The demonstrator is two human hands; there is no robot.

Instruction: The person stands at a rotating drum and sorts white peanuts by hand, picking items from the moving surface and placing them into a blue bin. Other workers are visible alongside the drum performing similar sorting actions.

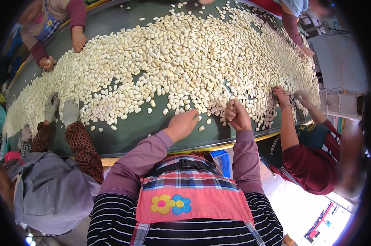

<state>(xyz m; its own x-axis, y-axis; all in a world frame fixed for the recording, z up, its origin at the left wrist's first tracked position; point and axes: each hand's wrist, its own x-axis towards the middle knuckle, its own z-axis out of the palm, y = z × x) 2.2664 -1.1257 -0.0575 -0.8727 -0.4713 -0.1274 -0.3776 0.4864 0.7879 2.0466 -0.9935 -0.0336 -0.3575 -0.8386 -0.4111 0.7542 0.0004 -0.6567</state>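
Note:
A broad layer of white beans (185,58) is spread over a dark green belt surface (136,132). My left hand (181,124) reaches in over the near edge of the beans, its fingers pinched, with a white bean (199,118) at their tips. To its right, my right hand (237,114) is held above the near beans with its fingers curled in. Whatever may be inside that curl is hidden. A few loose beans (201,128) lie on the belt between my hands.
A co-worker's gloved hands (70,111) are among the beans at left. Another person's hand (282,96) works close on my right. Across the belt is a bare hand (78,40). A yellow edge (200,150) borders the belt before me, above a blue crate (221,163).

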